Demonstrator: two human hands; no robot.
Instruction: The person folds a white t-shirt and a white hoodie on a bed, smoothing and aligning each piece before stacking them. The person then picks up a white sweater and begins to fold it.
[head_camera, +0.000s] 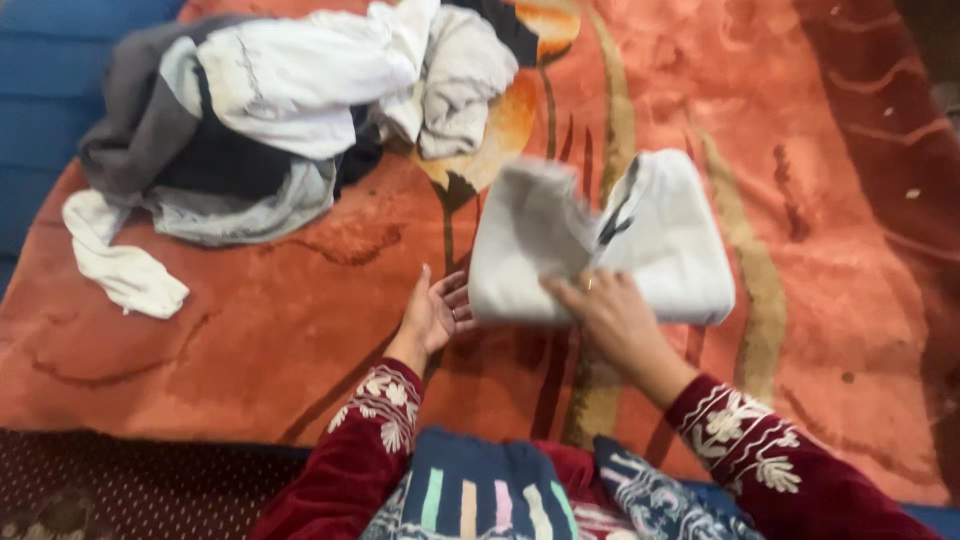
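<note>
On the orange-red blanket with a darker flower pattern (250, 330) that fills most of my head view, I see a folded white cloth garment (660, 240) lying just right of centre, its near left flap lifted and blurred. My right hand (610, 315) rests on the near edge of that garment, fingers closed on the raised flap as far as I can tell, a ring showing on 1 finger. My left hand (435, 315) lies just beside the garment's left edge, palm turned up, fingers spread apart and holding nothing; whether its fingertips touch the cloth I cannot tell. Both of my sleeves are dark red velvet with white embroidered flowers (385, 400) at the cuffs. Well apart from the hands, at the upper left of the blanket, sits a loose heap of unfolded clothes in white, grey and dark tones (270, 100), with 1 white strip of cloth (120, 265) trailing out toward the near left. Beyond the heap, a blue padded surface (50, 90) borders the blanket. At the bottom edge, a striped multicoloured fabric (480, 495) lies over my lap.
</note>
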